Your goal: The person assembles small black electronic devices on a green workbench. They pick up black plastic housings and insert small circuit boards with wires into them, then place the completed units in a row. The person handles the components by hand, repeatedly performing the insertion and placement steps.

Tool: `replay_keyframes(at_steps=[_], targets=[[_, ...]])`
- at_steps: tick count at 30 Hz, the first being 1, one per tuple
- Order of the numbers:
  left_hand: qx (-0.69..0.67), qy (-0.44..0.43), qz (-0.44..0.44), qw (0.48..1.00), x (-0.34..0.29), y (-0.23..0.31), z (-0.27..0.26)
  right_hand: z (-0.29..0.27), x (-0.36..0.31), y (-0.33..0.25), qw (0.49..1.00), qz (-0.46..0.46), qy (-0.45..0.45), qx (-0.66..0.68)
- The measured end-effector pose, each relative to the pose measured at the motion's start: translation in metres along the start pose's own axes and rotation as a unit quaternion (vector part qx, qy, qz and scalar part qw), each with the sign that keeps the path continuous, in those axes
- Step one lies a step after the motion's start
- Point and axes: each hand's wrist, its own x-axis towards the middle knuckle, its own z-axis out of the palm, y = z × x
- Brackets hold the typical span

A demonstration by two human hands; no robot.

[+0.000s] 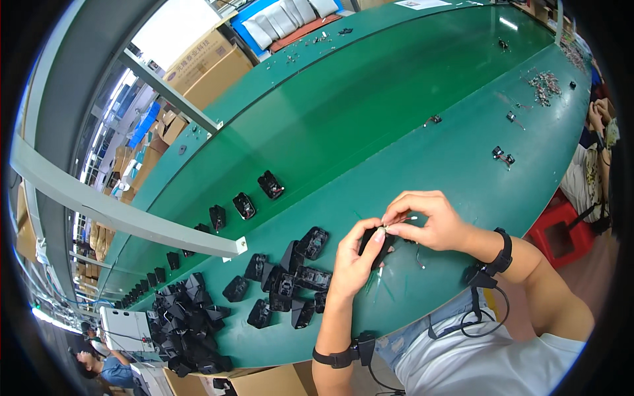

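My left hand [352, 263] is closed around a small black plastic housing [378, 247], held just above the green table. My right hand [430, 221] meets it at the top, thumb and index finger pinching a thin wire [409, 219] whose pale end shows between the fingers. The fingers hide most of the housing and where the wire leads. Under the hands lie thin green sticks [388, 288] and a small wired part [421, 259].
Open black housings [312, 243] lie left of my hands, beside a large heap of black parts [188, 323]. More housings [244, 206] line the sunken green strip. Wired parts [503, 156] and a wire pile [545, 88] sit right. A grey metal beam [132, 208] crosses the left.
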Motion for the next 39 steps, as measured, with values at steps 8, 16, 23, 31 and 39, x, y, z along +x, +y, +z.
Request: replay_keyframes(at_steps=[8, 16, 23, 31, 39], targets=[[-0.031, -0.033, 0.059, 0.997, -0.001, 0.004, -0.008, -0.002, -0.001, 0.006, 0.997, 0.035, 0.045, 0.059], [0.227, 0.107, 0.206, 0.946, 0.001, 0.003, 0.013, 0.008, -0.004, 0.000, 0.987, -0.129, 0.013, -0.091], [0.407, 0.127, 0.239, 0.873, -0.002, 0.008, 0.005, 0.019, -0.012, 0.001, 0.983, -0.130, 0.034, -0.121], [0.358, 0.115, 0.186, 0.908, -0.005, 0.009, 0.012, 0.024, -0.012, 0.005, 0.993, -0.078, 0.038, -0.078], [0.337, 0.122, 0.168, 0.918, -0.001, 0.006, 0.010, 0.020, -0.010, 0.016, 0.994, -0.040, 0.052, -0.089]])
